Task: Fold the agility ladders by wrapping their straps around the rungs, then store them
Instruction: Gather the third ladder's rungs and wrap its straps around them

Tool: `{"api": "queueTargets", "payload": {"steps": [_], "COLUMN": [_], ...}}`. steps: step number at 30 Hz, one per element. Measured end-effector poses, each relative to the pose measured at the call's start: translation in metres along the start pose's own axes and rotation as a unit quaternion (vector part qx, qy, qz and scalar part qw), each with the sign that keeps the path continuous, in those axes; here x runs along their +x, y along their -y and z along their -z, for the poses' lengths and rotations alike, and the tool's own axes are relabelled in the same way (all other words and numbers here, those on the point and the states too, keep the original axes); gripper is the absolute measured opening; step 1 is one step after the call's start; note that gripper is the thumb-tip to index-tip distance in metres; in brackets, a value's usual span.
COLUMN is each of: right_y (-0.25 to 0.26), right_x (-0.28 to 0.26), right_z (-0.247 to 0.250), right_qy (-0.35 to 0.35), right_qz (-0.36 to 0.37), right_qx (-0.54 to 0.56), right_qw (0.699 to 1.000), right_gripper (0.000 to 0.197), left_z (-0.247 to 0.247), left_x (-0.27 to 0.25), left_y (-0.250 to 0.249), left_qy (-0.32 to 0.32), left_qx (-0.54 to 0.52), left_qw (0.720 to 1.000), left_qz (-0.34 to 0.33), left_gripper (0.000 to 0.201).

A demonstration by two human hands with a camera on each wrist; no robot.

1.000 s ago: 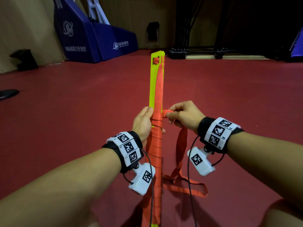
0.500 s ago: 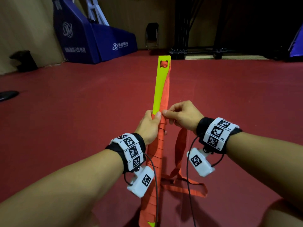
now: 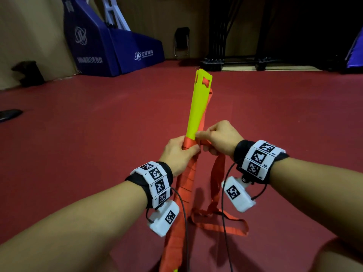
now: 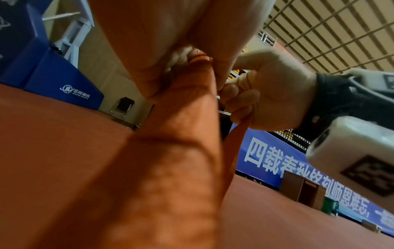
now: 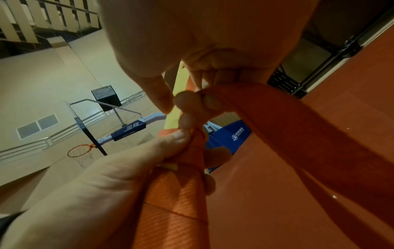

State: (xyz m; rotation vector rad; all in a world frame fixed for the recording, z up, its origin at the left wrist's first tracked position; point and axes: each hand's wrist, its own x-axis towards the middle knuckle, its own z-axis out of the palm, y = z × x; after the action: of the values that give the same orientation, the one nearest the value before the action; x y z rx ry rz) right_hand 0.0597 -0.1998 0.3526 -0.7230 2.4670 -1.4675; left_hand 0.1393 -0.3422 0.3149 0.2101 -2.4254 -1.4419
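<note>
Rungs (image 3: pixel 198 107), yellow, bundled, held upright mid-room; lower half bound in orange strap (image 3: pixel 187 181). Left hand (image 3: pixel 177 152) clenched round the wrapping; right hand (image 3: pixel 220 141) pinching the strap's loose run, tail on red floor (image 3: pixel 78 134). Blue hoop base (image 3: pixel 110 46), folding chair (image 3: pixel 181 42) at far wall.

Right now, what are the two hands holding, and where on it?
The left hand grips the bundle of yellow rungs at the top edge of its orange wrapping. The right hand pinches the loose orange strap right beside the bundle.

The strap (image 5: pixel 175 202) is orange woven cloth with a ribbed weave; the rungs (image 3: pixel 197 107) look smooth yellow plastic; the floor (image 3: pixel 78 134) is matt red.
</note>
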Motion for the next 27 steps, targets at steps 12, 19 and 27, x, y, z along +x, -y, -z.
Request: {"api": "queueTargets", "payload": {"steps": [12, 19, 27], "right_y": [0.000, -0.006, -0.002], "right_x": [0.003, 0.006, 0.005], "right_z": [0.001, 0.009, 0.012], "right_qy": [-0.021, 0.062, 0.072], "right_qz": [0.014, 0.074, 0.092], "right_qx": [-0.112, -0.138, -0.217], "right_qw": [0.993, 0.986, 0.969], "right_gripper": [0.052, 0.044, 0.039], "left_z": [-0.006, -0.001, 0.002], "left_x": [0.006, 0.006, 0.006], "left_y": [0.003, 0.014, 0.016], "left_qy": [0.063, 0.086, 0.062], "left_qx": [-0.055, -0.090, -0.049], "left_qw": [0.996, 0.992, 0.997], "left_qz": [-0.011, 0.009, 0.012], "left_gripper": [0.030, 0.041, 0.040]}}
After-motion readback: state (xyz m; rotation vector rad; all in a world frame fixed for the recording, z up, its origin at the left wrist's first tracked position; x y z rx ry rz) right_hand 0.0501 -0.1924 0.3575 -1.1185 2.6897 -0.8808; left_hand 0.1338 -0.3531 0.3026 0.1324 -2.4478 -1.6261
